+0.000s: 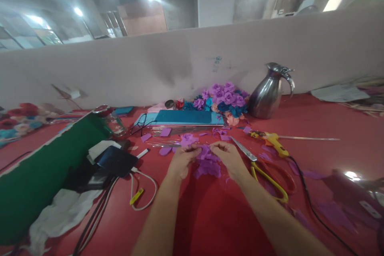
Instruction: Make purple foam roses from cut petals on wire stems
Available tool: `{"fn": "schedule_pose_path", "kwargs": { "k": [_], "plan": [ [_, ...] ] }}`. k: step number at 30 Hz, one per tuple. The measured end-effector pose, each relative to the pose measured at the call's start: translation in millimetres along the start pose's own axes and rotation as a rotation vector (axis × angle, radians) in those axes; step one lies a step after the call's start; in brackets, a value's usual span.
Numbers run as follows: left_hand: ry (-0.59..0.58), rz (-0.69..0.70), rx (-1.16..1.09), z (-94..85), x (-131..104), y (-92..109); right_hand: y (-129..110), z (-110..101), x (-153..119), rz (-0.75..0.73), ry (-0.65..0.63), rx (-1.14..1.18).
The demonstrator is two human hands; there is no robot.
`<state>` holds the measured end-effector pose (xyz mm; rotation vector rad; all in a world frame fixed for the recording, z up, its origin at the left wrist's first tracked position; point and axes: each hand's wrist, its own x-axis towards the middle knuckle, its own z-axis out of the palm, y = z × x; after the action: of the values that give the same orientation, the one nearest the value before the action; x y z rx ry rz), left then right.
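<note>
Both hands meet over the middle of the red table. My left hand [183,161] is closed, its thumb and fingers pinching one side of a purple paper petal [204,152]. Opposite it, my right hand [227,156] pinches the other side of the same petal. Below the fingers lies a small pile of purple paper pieces [207,169]. A purple paper flower [189,140] rests just beyond my left fingertips. Right of my right hand are scissors [255,164] with yellow and red handles, lying with their blades pointing away from me.
A yellow glue gun [277,144] with a black cord lies at right, before a steel jug [268,92]. Finished paper flowers [225,98] are heaped at the back beside blue sheets [184,116]. At left are a phone-like black device [117,161], white cable [156,188] and green board [51,172].
</note>
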<state>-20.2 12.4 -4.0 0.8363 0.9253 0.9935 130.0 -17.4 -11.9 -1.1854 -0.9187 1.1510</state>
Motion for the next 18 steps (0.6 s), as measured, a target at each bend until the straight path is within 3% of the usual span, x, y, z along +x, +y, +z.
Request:
{"fn": "schedule_pose_path", "kwargs": {
  "k": [6,11,18],
  "plan": [
    [0.115,0.062,-0.009,6.1,-1.8,3.7,-1.9,0.5,-2.4,0.009,-0.053,0.011],
    [0.155,0.039,-0.039,8.8,-4.6,8.5,-2.3,1.9,-4.9,0.003,-0.004,0.035],
    [0.132,0.063,-0.011,9.6,-5.7,6.1,7.9,8.4,-5.9,-0.042,-0.100,0.021]
  ]
}}
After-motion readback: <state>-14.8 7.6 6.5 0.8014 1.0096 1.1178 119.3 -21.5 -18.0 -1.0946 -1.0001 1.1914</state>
